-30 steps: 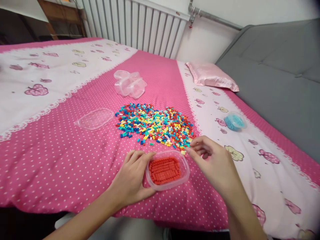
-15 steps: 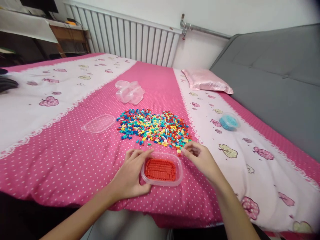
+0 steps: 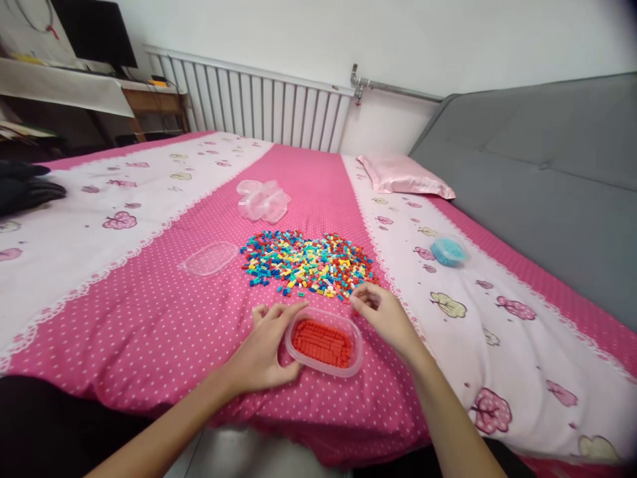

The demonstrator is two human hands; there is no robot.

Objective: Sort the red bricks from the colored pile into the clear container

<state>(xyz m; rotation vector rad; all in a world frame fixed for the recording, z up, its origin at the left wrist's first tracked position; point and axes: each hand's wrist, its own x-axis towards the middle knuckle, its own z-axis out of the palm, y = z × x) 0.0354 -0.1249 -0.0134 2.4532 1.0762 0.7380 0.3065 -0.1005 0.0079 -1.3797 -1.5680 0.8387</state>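
Note:
My left hand (image 3: 271,345) grips the left end of a clear plastic container (image 3: 356,358), thumb at the near side and fingers along the far rim. Inside the container, red building bricks (image 3: 322,342) lie in tight, orderly rows. My right hand (image 3: 381,312) is just beyond the container's right end, by the near edge of a pile of small mixed-colour bricks (image 3: 303,262). Its thumb and index finger are pinched together; whatever may be between the tips is too small to make out.
A clear lid (image 3: 212,257) lies left of the pile, and several empty clear containers (image 3: 263,201) sit behind it. To the right stands a container of light blue pieces (image 3: 448,252). A pink pillow (image 3: 405,176) rests near the grey headboard (image 3: 537,146). Black gloves (image 3: 30,188) lie far left.
The view has tilted up a little. My right hand has shifted slightly left, and its fingertips now cover the spot where a yellow brick showed. My left hand stays on the container.

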